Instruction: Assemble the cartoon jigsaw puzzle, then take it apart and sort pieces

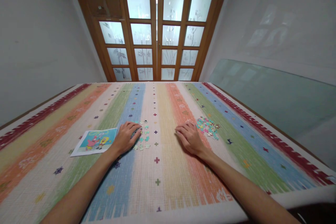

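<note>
My left hand (126,137) rests palm down on the striped cloth, fingers loosely bent, at the left edge of several jigsaw pieces (147,138) set out separately in short columns. Its fingertips cover some of those pieces, and whether they touch one I cannot make out. Just left of that hand lies a picture sheet (90,143) with cartoon figures on a blue-green ground. My right hand (190,137) lies on the orange stripe, fingers slightly curved and nothing visible in them. Beyond its knuckles, to the right, is a loose heap of jigsaw pieces (206,125), mostly teal, pink and yellow.
A striped cloth (178,178) with small woven motifs covers the wide table. White walls stand on both sides, with a pale green panel (273,101) along the right one. Wooden doors with frosted panes (143,35) rise behind the far edge.
</note>
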Motion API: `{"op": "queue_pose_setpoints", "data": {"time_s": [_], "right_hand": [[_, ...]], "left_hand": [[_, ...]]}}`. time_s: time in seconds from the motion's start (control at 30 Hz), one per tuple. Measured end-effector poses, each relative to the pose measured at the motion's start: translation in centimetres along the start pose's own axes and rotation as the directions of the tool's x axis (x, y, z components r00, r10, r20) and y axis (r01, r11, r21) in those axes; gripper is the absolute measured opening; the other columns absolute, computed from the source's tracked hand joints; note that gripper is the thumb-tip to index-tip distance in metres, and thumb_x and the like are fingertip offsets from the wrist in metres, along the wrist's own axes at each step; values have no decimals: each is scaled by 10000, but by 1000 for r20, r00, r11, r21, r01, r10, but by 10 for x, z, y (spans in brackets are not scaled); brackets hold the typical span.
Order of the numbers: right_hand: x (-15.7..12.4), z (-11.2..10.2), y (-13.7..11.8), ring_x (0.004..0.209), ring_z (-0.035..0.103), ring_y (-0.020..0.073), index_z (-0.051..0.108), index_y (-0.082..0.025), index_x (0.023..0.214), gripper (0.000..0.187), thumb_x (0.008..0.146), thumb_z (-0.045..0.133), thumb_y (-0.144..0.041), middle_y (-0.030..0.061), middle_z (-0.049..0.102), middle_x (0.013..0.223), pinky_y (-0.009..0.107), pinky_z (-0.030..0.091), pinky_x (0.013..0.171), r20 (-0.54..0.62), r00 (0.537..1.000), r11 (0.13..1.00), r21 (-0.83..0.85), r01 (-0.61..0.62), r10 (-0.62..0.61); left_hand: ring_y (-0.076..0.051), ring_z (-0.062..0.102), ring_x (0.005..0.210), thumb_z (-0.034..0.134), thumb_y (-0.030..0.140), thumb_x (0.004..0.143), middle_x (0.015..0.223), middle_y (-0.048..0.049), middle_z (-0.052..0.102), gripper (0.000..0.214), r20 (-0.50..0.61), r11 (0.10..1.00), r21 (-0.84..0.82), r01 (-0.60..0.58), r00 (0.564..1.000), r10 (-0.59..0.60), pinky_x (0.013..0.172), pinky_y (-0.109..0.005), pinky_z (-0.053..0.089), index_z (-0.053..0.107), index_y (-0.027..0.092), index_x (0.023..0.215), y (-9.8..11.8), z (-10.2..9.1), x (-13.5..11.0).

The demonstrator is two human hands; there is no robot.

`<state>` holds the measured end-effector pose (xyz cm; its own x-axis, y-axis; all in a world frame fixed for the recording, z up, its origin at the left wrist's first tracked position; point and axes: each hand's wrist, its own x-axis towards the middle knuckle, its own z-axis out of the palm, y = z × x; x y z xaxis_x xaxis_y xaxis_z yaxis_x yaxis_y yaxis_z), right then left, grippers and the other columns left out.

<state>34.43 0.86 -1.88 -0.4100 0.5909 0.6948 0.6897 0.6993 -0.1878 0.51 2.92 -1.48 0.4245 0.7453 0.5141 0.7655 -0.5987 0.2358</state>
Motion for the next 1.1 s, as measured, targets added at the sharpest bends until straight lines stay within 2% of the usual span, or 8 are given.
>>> {"op": "queue_pose_setpoints", "data": {"time_s": [0.13,0.33,0.77,0.97,1.1], "right_hand": [[1,1,-1,905,585,231,688,-183,974,156,997,534,-175,63,746,964,422,344,918,16,1000,1000,11,12,-12],[2,0,-4,906,583,229,693,-185,942,151,989,550,-177,66,739,952,409,349,891,9,999,999,8,32,-33],[1,3,-1,921,586,231,692,-187,936,144,982,556,-184,78,722,985,400,366,869,-3,999,999,6,43,-43],[0,2,-2,926,585,228,696,-194,944,135,977,565,-188,80,712,999,393,371,864,18,999,999,-2,46,-46],[-1,3,-5,944,591,234,703,-198,988,139,964,567,-179,86,712,1010,410,381,879,36,999,999,40,36,-37]], "left_hand": [[-307,571,1082,509,353,987,1134,-108,724,300,-9,995,42,88,996,-87,935,-472,454,745,200,1093,0,5,5],[-335,553,1045,582,335,899,1115,-123,703,253,-13,974,88,210,978,-210,939,-505,448,794,207,950,0,15,17],[-324,570,1024,632,327,827,984,-105,707,168,-22,947,-18,320,947,-320,974,-486,442,704,188,887,-1,18,25],[-284,632,1002,583,252,867,953,-71,728,118,-8,949,-78,306,951,-308,949,-452,470,687,205,899,13,8,27],[-214,667,888,554,220,912,956,-58,735,145,42,935,-300,189,982,-185,874,-383,525,690,203,960,39,4,25]]}}
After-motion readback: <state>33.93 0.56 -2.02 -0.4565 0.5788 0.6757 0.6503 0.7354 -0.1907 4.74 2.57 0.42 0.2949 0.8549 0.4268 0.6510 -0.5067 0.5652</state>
